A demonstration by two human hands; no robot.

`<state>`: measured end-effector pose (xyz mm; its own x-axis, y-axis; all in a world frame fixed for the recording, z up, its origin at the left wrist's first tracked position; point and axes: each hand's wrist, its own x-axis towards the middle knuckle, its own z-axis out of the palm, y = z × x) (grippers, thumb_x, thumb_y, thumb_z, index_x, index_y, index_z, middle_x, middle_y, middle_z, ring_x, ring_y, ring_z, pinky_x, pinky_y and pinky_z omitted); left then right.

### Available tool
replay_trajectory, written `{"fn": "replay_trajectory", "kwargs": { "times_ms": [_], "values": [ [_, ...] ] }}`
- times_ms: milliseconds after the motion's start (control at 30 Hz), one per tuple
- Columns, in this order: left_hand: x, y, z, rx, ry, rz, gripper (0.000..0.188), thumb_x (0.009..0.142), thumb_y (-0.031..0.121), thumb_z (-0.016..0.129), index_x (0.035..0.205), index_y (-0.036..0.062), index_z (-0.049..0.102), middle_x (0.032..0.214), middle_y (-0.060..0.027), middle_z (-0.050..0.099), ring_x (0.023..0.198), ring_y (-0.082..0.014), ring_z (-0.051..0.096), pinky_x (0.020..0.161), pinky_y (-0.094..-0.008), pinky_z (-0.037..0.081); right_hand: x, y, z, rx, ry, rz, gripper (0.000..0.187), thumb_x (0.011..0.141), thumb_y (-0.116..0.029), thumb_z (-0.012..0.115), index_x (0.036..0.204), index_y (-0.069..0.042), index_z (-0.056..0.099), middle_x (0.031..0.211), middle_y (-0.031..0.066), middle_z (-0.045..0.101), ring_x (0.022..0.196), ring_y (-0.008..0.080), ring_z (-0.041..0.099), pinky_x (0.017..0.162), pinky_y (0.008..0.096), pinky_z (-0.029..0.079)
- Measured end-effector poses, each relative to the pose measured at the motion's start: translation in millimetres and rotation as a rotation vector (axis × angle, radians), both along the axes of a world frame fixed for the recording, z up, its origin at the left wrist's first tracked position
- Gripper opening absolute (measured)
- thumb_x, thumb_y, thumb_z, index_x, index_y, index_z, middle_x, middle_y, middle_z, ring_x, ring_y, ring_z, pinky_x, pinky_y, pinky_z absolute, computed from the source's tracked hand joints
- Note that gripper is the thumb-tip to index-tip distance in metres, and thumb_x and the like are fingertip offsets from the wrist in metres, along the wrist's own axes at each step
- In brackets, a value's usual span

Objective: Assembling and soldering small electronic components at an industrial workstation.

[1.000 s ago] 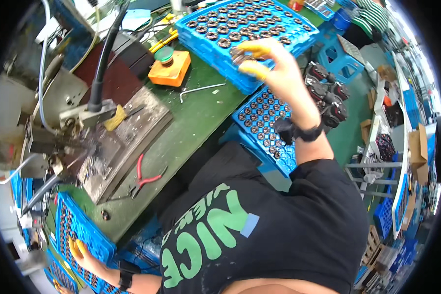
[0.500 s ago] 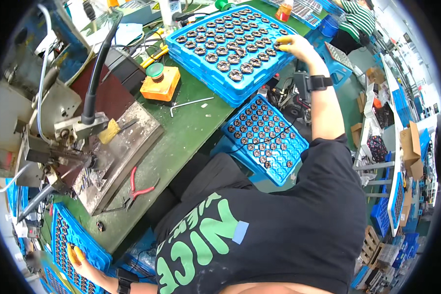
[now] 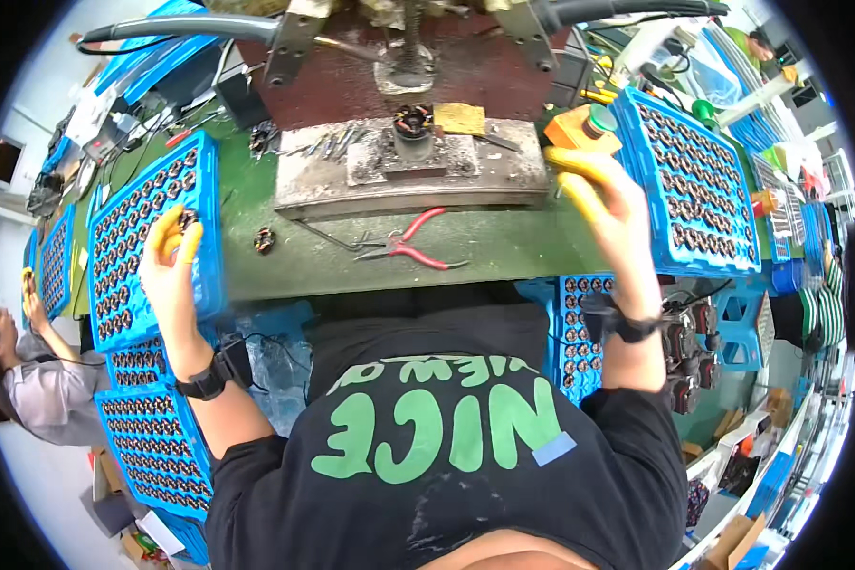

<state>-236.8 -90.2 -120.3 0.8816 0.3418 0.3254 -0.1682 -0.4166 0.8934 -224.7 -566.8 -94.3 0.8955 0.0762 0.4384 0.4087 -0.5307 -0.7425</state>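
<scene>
My left hand (image 3: 169,275), with yellow covers on its fingertips, pinches a small ring-shaped wire-wound motor stator (image 3: 189,219) over the right side of the left blue tray (image 3: 209,180). Rows of similar stators fill much of that tray. My right hand (image 3: 619,214), also with yellow fingertips, hovers by the bench's right part, thumb and fingers apart, and no stator shows between them. It is left of the right blue tray (image 3: 636,190), which carries rows of stators. Between my hands, another stator (image 3: 413,122) sits on the post of a bench press (image 3: 404,71). One loose stator (image 3: 264,239) lies on the green bench.
Red-handled pliers (image 3: 416,249) and a hex key lie before the press's metal base (image 3: 304,195). An orange box (image 3: 575,128) with a green-topped round container stands near my right fingers. More stator trays (image 3: 152,446) are low at left. A co-worker (image 3: 52,380) sits at far left.
My view has swung left to face the press. The right hand has come away from the right tray's stators toward the bench's middle. My left hand remains at the left tray.
</scene>
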Motion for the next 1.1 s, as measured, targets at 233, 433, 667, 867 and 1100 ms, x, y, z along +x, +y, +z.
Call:
{"fn": "replay_trajectory", "kwargs": {
  "times_ms": [233, 433, 667, 867, 1100],
  "values": [
    [-11.9, -20.0, 0.2, -0.086, -0.078, -0.097, 0.043, 0.077, -0.003, 0.073, 0.117, 0.0001, 0.060, 0.109, -0.0045, 0.061, 0.093, -0.0107, 0.057, 0.082, -0.0237, 0.046, 48.4, 102.0, 9.4, 0.181, 0.043, 0.142, 0.040, 0.082, -0.021, 0.071, 0.115, -0.001, 0.061, 0.107, 0.0122, 0.064, 0.100, 0.0204, 0.062, 0.089, 0.0306, 0.046],
    [0.1, -41.2, 7.4, -0.099, -0.038, -0.130, 0.041, 0.076, -0.003, 0.073, 0.116, -0.0001, 0.060, 0.107, -0.0046, 0.061, 0.090, -0.0107, 0.058, 0.081, -0.0245, 0.047, 52.7, 114.8, 9.5, 0.240, 0.078, 0.102, 0.045, 0.075, -0.025, 0.078, 0.109, -0.001, 0.064, 0.104, 0.0106, 0.065, 0.098, 0.0205, 0.062, 0.088, 0.0311, 0.047],
    [54.1, -138.3, 38.3, 0.083, -0.178, -0.404, 0.038, 0.069, 0.015, 0.081, 0.102, 0.0035, 0.068, 0.093, -0.0054, 0.063, 0.081, -0.0159, 0.060, 0.074, -0.0286, 0.048, 46.1, 99.0, 3.8, 0.248, -0.050, 0.009, 0.041, 0.071, -0.020, 0.081, 0.105, -0.003, 0.065, 0.100, 0.0070, 0.065, 0.094, 0.0167, 0.061, 0.087, 0.0290, 0.047],
    [70.6, -192.0, 30.4, 0.213, -0.284, -0.486, 0.044, 0.070, 0.025, 0.081, 0.104, 0.0012, 0.066, 0.099, -0.0069, 0.062, 0.090, -0.0187, 0.059, 0.080, -0.0299, 0.047, 9.3, 62.0, -21.5, 0.374, -0.068, -0.022, 0.042, 0.071, -0.008, 0.080, 0.109, 0.000, 0.062, 0.107, 0.0076, 0.063, 0.102, 0.0178, 0.058, 0.094, 0.0310, 0.043],
    [74.4, -193.1, 44.4, 0.140, 0.060, -0.555, 0.049, 0.069, 0.028, 0.082, 0.103, -0.0009, 0.062, 0.099, -0.0066, 0.060, 0.092, -0.0176, 0.059, 0.080, -0.0295, 0.047, 1.2, 33.0, -32.1, 0.363, -0.031, -0.070, 0.043, 0.073, -0.005, 0.078, 0.112, -0.001, 0.061, 0.111, 0.0066, 0.061, 0.105, 0.0172, 0.056, 0.095, 0.0305, 0.042]
  ]
}}
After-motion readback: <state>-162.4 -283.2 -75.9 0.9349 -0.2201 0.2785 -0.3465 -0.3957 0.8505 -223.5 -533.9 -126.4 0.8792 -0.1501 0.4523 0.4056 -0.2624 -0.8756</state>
